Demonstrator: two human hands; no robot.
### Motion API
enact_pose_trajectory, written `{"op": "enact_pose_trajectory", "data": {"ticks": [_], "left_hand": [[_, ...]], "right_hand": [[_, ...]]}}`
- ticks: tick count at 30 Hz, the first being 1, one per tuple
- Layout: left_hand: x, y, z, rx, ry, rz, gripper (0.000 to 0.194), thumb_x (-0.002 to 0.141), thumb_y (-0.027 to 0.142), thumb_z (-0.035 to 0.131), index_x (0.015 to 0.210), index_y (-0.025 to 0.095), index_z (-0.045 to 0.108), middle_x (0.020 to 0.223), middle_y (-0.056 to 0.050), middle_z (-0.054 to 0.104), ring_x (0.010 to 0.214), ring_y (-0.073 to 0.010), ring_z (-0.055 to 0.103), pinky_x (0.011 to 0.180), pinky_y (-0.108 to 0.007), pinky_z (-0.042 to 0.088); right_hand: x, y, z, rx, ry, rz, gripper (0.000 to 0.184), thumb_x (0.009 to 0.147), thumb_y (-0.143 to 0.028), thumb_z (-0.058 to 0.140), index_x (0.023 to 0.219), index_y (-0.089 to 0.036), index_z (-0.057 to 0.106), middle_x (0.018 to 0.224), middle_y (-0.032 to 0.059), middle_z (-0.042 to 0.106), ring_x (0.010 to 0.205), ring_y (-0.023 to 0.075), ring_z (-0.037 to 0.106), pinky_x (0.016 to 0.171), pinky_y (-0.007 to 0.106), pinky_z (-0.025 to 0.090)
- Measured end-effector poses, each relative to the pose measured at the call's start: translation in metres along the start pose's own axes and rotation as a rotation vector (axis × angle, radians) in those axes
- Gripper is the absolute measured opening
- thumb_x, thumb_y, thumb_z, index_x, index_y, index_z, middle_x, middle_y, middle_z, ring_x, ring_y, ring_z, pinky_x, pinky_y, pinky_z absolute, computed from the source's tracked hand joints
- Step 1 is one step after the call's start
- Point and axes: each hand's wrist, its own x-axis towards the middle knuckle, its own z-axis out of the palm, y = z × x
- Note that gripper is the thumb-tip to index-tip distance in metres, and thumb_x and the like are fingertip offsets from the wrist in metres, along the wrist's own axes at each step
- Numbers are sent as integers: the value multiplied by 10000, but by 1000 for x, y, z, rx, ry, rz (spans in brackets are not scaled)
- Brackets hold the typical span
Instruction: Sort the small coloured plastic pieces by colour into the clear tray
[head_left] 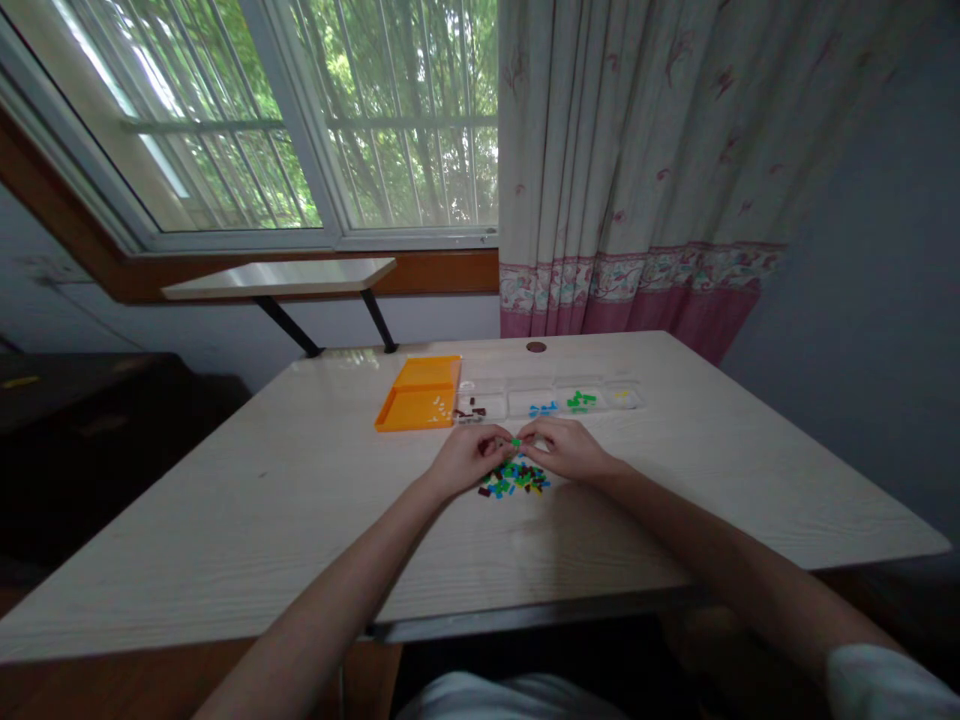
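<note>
Over a loose pile of small brick-like pieces [512, 482], coloured green, blue, brown and yellow, my two hands meet at the fingertips. My left hand [466, 460] is closed in a pinch, and my right hand [564, 447] pinches from the other side. A small green brick-like piece [516, 442] is held between them. Just beyond my hands stands a clear compartment tray [529, 402]. It has brown pieces [472, 410], blue pieces [543, 409], green pieces [581, 400] and a little yellow in separate compartments. My fingers hide part of the pile.
Left of the clear tray lies an orange tray [412, 408] with several white pieces in its near part. A raised shelf [285, 277] on black legs stands at the table's back left. A round brown disc [536, 347] is near the back edge of the table [300, 520].
</note>
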Motion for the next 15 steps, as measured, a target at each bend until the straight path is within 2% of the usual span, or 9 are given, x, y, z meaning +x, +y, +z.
{"op": "enact_pose_trajectory", "data": {"ticks": [11, 15], "left_hand": [[1, -1, 2, 10, 0, -4, 231, 778, 346, 548, 848, 153, 654, 519, 42, 473, 497, -75, 417, 489, -175, 306], [1, -1, -8, 65, -39, 1, 228, 796, 317, 510, 876, 161, 655, 581, 13, 539, 534, -88, 448, 518, -186, 331]], "right_hand": [[1, -3, -2, 10, 27, -17, 151, 807, -293, 556, 883, -185, 630, 807, 37, 658, 746, 141, 594, 680, 232, 428], [1, -2, -5, -21, 56, -10, 160, 818, -298, 539, 891, -191, 633, 804, 31, 658, 700, 130, 584, 648, 224, 420]]}}
